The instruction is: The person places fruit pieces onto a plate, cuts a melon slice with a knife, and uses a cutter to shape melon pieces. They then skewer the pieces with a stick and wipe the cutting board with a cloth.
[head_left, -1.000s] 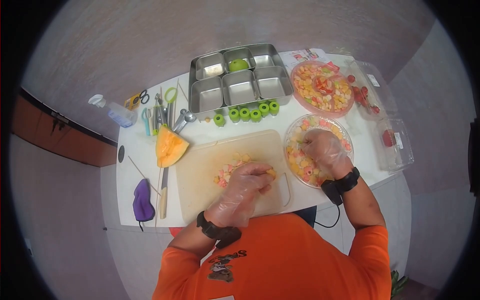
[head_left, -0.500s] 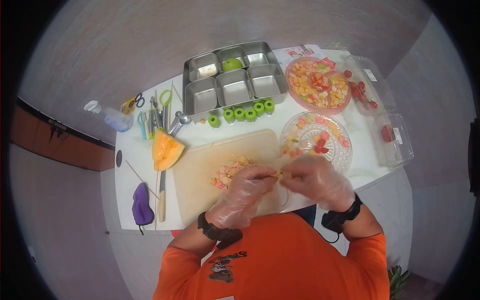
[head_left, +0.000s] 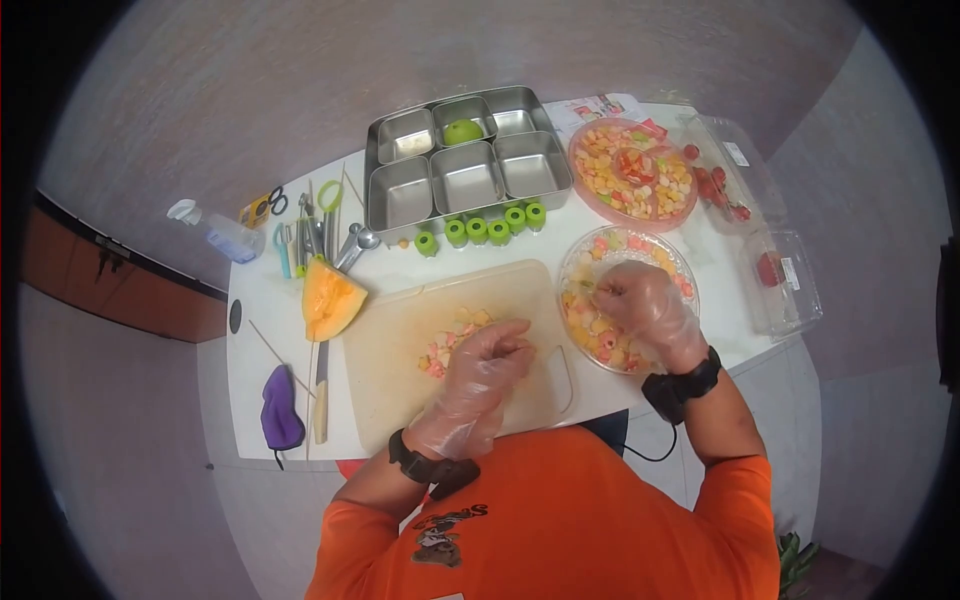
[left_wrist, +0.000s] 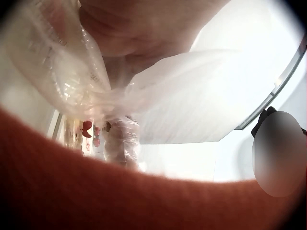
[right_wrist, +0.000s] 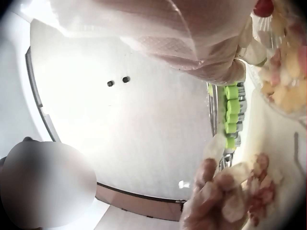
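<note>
My gloved right hand (head_left: pixel 655 315) is over the clear glass plate (head_left: pixel 695 300), fingers bent and fingertips down among the fruit. In the right wrist view a pale fruit piece (right_wrist: pixel 251 53) with a greenish edge shows right at its fingertips, mostly hidden by the glove. Cut fruit (right_wrist: pixel 290 67) in yellow, pink and white lies around it on the plate. My gloved left hand (head_left: pixel 475 385) hovers above the cutting board (head_left: pixel 400 385), fingers loosely curled, nothing visible between them. Behind it, small fruit pieces (head_left: pixel 440 350) are heaped on the board.
A steel tray (head_left: pixel 372 215) of bins, one holding a green fruit (head_left: pixel 463 132), stands at the back beside several green-topped cutters (head_left: pixel 477 232). A pink divided platter (head_left: pixel 625 222) and clear boxes (head_left: pixel 795 310) stand right. At left are a melon wedge (head_left: pixel 332 300), knife (head_left: pixel 321 410) and purple cloth (head_left: pixel 283 410).
My hands met over the board's right edge, fingertips at a small yellow piece. Since then my right hand has moved back over the plate; the yellow piece no longer shows at my left fingers.
</note>
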Motion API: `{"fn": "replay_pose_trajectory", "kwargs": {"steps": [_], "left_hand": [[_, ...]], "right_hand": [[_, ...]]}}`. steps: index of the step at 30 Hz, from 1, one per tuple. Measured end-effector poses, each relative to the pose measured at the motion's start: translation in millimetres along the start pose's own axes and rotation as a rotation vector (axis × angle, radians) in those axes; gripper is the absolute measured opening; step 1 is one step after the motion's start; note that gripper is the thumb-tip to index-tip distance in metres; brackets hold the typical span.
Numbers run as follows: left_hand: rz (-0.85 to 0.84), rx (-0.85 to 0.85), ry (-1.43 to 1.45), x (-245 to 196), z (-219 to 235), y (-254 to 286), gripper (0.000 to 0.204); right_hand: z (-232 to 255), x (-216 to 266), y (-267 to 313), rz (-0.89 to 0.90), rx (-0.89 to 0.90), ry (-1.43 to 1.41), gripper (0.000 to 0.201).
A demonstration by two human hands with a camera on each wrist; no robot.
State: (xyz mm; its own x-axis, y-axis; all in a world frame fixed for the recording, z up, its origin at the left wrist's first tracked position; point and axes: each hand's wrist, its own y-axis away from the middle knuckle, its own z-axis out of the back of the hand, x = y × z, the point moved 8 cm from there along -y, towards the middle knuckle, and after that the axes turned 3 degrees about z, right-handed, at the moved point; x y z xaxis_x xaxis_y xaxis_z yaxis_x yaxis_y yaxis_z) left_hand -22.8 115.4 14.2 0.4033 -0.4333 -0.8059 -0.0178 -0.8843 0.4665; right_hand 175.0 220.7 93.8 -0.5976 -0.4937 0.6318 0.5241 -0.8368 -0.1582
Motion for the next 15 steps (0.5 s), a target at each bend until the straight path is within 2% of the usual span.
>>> {"fn": "replay_pose_trajectory", "kwargs": {"steps": [2, 6, 11, 13, 14, 15], "left_hand": [[0.001, -0.029, 0.006, 1, 3, -1, 0.039], [-0.034, -0.031, -0.008, -3, 10, 2, 0.038], [-0.113, -0.035, -0.04, -11, 35, -2, 0.036], [-0.265, -0.166, -0.173, -34, 62, 1, 0.034], [-0.262, -0.197, -0.183, -42, 78, 0, 0.034], [-0.373, -0.26, -0.298, -60, 95, 1, 0.034]], "right_hand": [[-9, -19, -3, -0.107, 0.06, 0.077, 0.019], [-12, -22, -8, -0.093, 0.125, 0.161, 0.021], [11, -13, -1, -0.073, -0.06, 0.076, 0.015], [15, -4, 6, -0.025, -0.085, 0.05, 0.012], [17, 5, 10, 0.016, -0.11, 0.033, 0.009], [17, 14, 14, 0.013, -0.117, -0.003, 0.006]]}}
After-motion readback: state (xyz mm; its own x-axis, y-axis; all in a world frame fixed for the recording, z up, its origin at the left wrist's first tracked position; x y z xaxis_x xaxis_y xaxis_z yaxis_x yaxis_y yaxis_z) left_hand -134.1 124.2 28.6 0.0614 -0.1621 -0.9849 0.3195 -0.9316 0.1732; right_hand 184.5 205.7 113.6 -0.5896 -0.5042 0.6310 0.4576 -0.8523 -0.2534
